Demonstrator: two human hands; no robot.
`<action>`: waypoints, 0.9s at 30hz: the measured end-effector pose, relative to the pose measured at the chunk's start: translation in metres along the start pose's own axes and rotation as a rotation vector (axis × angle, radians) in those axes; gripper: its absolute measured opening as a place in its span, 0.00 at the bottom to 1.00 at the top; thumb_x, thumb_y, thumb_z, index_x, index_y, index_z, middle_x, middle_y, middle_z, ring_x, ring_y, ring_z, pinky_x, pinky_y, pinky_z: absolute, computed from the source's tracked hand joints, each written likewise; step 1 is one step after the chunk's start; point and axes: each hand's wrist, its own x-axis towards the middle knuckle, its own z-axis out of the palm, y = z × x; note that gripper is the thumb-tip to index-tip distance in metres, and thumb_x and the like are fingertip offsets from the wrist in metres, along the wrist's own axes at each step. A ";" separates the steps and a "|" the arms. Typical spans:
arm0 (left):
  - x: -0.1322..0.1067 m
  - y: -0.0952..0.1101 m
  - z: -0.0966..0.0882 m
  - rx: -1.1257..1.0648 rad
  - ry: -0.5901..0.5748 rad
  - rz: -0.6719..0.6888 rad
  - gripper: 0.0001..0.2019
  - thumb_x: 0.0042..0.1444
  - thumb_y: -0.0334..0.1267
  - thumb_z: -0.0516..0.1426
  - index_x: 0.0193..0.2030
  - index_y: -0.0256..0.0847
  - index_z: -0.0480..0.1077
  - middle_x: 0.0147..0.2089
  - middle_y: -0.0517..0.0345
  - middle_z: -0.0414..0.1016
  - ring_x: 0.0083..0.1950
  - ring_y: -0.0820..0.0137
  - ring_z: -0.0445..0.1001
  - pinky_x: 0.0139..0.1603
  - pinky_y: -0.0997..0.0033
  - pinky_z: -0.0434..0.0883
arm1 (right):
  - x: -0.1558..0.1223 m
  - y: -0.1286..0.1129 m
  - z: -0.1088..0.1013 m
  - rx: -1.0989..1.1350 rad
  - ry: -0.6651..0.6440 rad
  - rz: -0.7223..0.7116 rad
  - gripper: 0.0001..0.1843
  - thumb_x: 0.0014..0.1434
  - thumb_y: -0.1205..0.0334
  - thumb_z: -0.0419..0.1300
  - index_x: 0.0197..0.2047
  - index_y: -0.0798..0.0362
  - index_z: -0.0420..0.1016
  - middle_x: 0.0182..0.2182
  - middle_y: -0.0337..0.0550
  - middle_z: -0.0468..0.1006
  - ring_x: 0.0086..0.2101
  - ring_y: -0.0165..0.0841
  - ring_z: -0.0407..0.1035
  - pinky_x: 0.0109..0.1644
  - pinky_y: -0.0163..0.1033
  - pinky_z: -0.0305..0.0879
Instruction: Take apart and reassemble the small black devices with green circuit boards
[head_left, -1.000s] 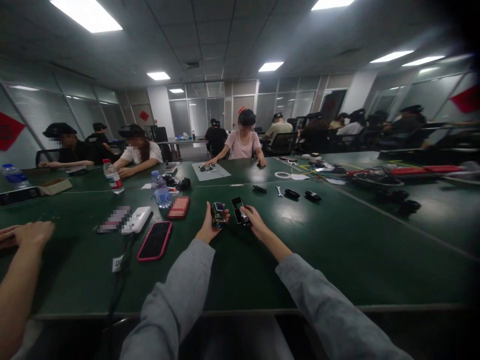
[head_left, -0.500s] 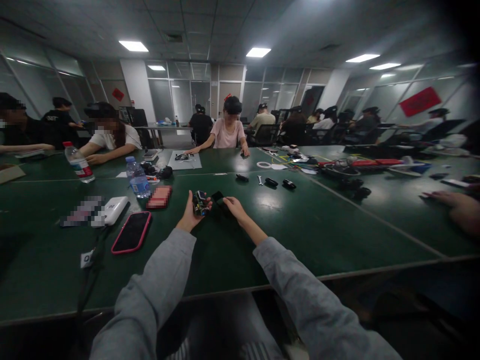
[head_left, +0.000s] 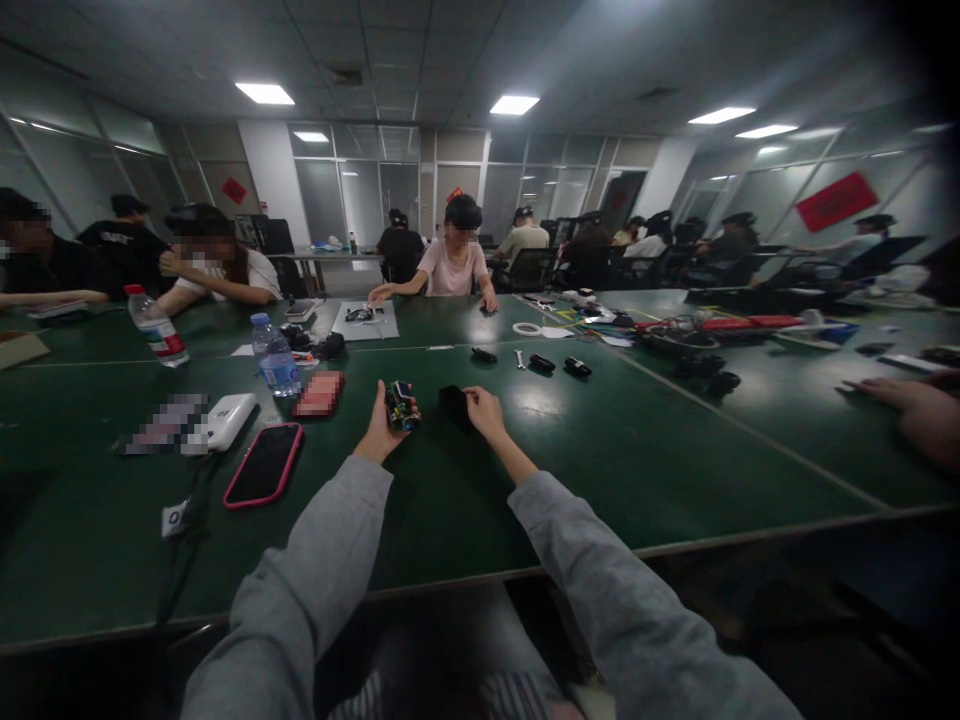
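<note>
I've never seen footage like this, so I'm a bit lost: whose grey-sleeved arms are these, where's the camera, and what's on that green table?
There is no machine here. The camera sits on a person's head, looking forward and down, so the two grey sleeves are that person's own arms. The left hand holds up a small gadget with bare electronics. The right hand grips a flat black piece by its edge, low over the green table. Further left on the table lie a pink-cased phone, a white power bank and a reddish case, and a water bottle stands upright. Other people sit around the table.
</note>
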 end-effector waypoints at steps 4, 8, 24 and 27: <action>-0.004 -0.001 0.009 0.016 0.105 0.014 0.25 0.63 0.60 0.51 0.43 0.37 0.72 0.34 0.51 0.78 0.31 0.66 0.79 0.29 0.66 0.75 | -0.021 -0.029 -0.002 -0.170 0.215 -0.364 0.20 0.69 0.58 0.50 0.59 0.52 0.73 0.54 0.53 0.72 0.56 0.43 0.60 0.61 0.52 0.60; -0.011 -0.003 0.026 -0.036 0.102 0.064 0.22 0.66 0.56 0.50 0.42 0.37 0.72 0.33 0.52 0.79 0.34 0.66 0.79 0.36 0.65 0.76 | -0.044 -0.054 0.006 -0.179 0.042 -0.688 0.21 0.69 0.55 0.52 0.63 0.44 0.71 0.61 0.46 0.65 0.61 0.42 0.55 0.65 0.52 0.57; -0.055 0.003 0.079 0.026 -0.340 -0.021 0.23 0.68 0.52 0.48 0.58 0.39 0.72 0.57 0.46 0.75 0.58 0.62 0.74 0.55 0.65 0.71 | -0.025 -0.046 0.009 0.412 -0.011 -0.296 0.41 0.57 0.50 0.64 0.68 0.56 0.58 0.60 0.54 0.68 0.59 0.41 0.65 0.67 0.48 0.59; -0.052 0.003 0.076 0.123 -0.394 -0.048 0.19 0.69 0.45 0.48 0.59 0.42 0.71 0.63 0.48 0.71 0.63 0.61 0.70 0.56 0.59 0.72 | -0.017 -0.044 0.003 0.538 -0.002 -0.196 0.39 0.55 0.47 0.65 0.64 0.57 0.64 0.54 0.52 0.74 0.51 0.38 0.71 0.59 0.45 0.67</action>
